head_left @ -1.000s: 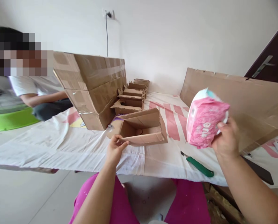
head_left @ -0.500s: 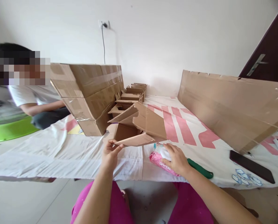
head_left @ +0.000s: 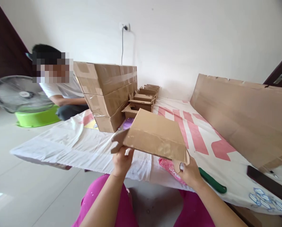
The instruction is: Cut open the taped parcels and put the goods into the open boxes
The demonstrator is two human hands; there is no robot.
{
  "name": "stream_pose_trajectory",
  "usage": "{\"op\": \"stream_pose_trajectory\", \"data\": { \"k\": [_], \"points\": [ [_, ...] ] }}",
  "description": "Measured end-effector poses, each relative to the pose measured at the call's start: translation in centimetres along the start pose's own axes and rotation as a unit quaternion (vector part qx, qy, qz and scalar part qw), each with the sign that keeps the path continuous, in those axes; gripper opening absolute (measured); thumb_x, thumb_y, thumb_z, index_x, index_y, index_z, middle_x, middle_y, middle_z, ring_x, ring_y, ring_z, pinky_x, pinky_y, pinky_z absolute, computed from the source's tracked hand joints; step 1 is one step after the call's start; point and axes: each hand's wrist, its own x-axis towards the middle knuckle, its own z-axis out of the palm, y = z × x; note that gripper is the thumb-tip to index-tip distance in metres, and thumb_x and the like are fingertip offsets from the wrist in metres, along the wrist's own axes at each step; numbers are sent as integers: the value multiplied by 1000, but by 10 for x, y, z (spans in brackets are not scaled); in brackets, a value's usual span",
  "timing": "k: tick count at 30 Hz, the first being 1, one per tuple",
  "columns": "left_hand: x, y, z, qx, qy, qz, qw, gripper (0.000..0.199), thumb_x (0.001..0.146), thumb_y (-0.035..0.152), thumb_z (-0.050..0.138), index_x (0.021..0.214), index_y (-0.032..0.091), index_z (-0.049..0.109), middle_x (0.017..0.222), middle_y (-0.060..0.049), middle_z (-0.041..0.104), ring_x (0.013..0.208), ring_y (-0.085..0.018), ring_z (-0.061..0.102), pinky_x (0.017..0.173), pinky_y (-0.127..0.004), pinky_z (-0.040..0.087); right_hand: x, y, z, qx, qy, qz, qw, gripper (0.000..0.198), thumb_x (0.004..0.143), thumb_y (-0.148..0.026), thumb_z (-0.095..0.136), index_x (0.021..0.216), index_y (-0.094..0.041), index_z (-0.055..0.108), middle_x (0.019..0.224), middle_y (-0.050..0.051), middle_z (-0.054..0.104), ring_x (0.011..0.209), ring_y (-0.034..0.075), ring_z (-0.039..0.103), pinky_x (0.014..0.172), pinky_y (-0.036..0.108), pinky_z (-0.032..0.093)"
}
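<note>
A small cardboard box (head_left: 155, 132) is tilted in front of me, its taped side facing me and end flaps sticking out. My left hand (head_left: 122, 162) is closed on its lower left edge, thumb at the underside. My right hand (head_left: 190, 173) grips the flap at the lower right corner, its fingertips partly hidden. Beneath the box and by my right hand lies a pink packet (head_left: 170, 170), partly covered. A dark green curved object (head_left: 213, 181) rests just right of that hand.
Stacked taped cartons (head_left: 105, 94) stand left, beside a row of opened small boxes (head_left: 141, 105). A large cardboard sheet (head_left: 240, 116) leans at right, near a black phone (head_left: 270, 184). Behind the cartons crouches a person (head_left: 62, 91), near a fan (head_left: 20, 94) and green basin (head_left: 37, 116).
The box has turned over, its taped side now showing instead of its opening. My right hand has moved from the pink packet to the box's right corner. The view has shifted left.
</note>
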Motion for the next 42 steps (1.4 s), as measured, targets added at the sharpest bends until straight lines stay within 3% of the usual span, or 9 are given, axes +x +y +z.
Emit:
{"op": "stream_pose_trajectory", "data": {
  "k": [8, 15, 17, 21, 24, 28, 32, 36, 42],
  "points": [
    [22, -10, -24, 74, -50, -136, 987, 14, 75, 27, 61, 87, 22, 61, 90, -6, 63, 96, -27, 58, 90, -41, 46, -3, 3, 1, -24, -37, -3, 999, 56, 85, -44, 57, 135, -21, 45, 126, 12, 59, 112, 29, 58, 92, 45, 49],
    [20, -32, -24, 23, -32, -214, 976, 44, 74, 30, 65, 117, 22, 58, 120, -11, 54, 118, -31, 50, 104, -47, 37, -3, 2, 1, -13, -41, 6, 999, 54, 86, -48, 55, 133, -23, 47, 126, 12, 59, 112, 30, 57, 93, 47, 48],
    [21, -32, -24, 7, -39, -233, 972, 42, 73, 29, 66, 114, 22, 61, 115, -10, 56, 110, -29, 54, 101, -46, 40, -3, 2, 0, -11, -38, 6, 999, 54, 86, -47, 55, 134, -23, 47, 126, 12, 59, 113, 30, 57, 93, 47, 48],
    [25, -21, -31, 2, 33, -253, 967, 27, 81, 28, 55, 106, 21, 65, 93, -6, 63, 83, -21, 58, 87, -39, 47, -4, 2, 0, -12, -34, 6, 999, 55, 86, -48, 55, 133, -22, 47, 125, 12, 59, 112, 30, 57, 92, 47, 48],
    [29, -18, -37, 8, 99, -227, 969, 30, 82, 30, 59, 110, 21, 64, 103, -8, 63, 97, -23, 56, 92, -39, 46, -4, 2, 1, -13, -31, 5, 999, 55, 86, -48, 55, 133, -21, 46, 125, 12, 59, 112, 30, 57, 92, 46, 48],
    [29, -29, -26, -104, 106, -273, 950, 63, 77, 37, 68, 135, 23, 46, 136, -14, 45, 98, -20, 61, 91, -37, 49, -5, 3, 2, -17, -30, 3, 999, 54, 86, -48, 55, 133, -21, 46, 125, 12, 59, 112, 29, 57, 92, 47, 48],
    [23, -42, -5, -253, 21, -295, 921, 82, 76, 37, 69, 144, 29, 25, 149, -15, 34, 123, -24, 54, 97, -35, 47, -6, 4, 3, -13, -29, 6, 999, 54, 86, -48, 55, 133, -22, 46, 126, 12, 59, 113, 30, 57, 93, 47, 48],
    [17, -47, 5, -208, -24, -315, 926, 68, 75, 33, 69, 135, 25, 37, 137, -13, 48, 131, -27, 46, 104, -40, 43, -6, 5, 3, -3, -22, 3, 1000, 55, 86, -48, 56, 134, -23, 45, 125, 12, 59, 113, 30, 57, 93, 48, 48],
    [-9, -16, 26, -121, -80, -367, 919, 30, 74, 33, 64, 97, 17, 54, 99, -12, 60, 97, -29, 61, 93, -51, 46, -22, 6, 12, 5, 68, 29, 997, 73, 81, -53, 61, 141, -21, 35, 135, 18, 49, 124, 36, 47, 99, 56, 43]
  ]
}}
